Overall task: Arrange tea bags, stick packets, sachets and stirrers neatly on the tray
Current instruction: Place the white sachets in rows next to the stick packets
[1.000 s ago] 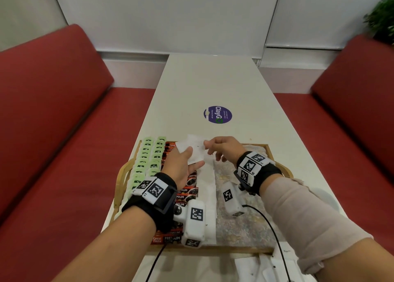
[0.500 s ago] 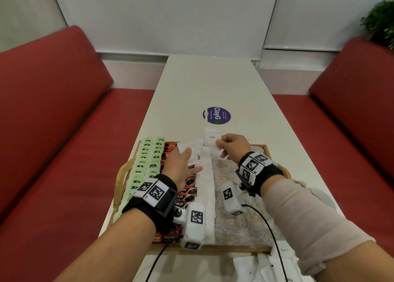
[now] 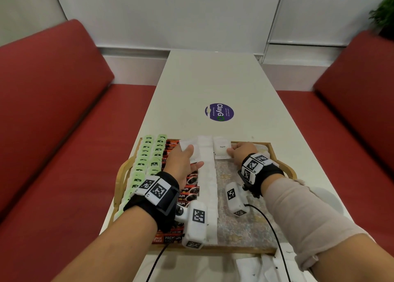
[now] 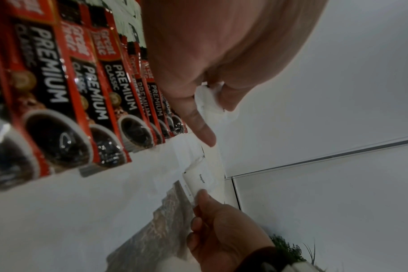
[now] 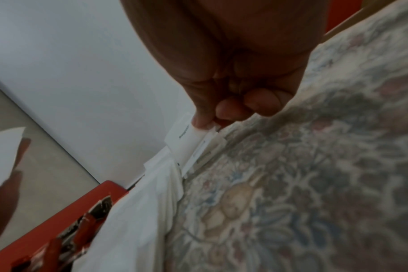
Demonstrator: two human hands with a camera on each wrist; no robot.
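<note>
A wooden tray [image 3: 120,176] with a floral liner holds two columns of green tea bags [image 3: 147,154], a column of red coffee stick packets [image 3: 187,194] and a column of white sachets [image 3: 207,175]. My left hand [image 3: 183,158] holds a small stack of white sachets [image 3: 188,146] over the coffee sticks [image 4: 58,95], thumb on top [image 4: 198,127]. My right hand [image 3: 241,151] pinches a white sugar sachet [image 3: 221,150] by its near edge at the tray's far end, right of the white column. In the right wrist view the sugar sachet [image 5: 186,141] is low over the liner [image 5: 314,184].
More loose white sachets [image 3: 260,269] lie on the white table [image 3: 213,85] in front of the tray. A round purple sticker [image 3: 219,112] is on the table beyond the tray. Red bench seats flank both sides. Cables run from the wrist cameras.
My right hand moved right and down with one sugar sachet, from beside my left hand to the tray's far end beside the white column. The left hand barely moved.
</note>
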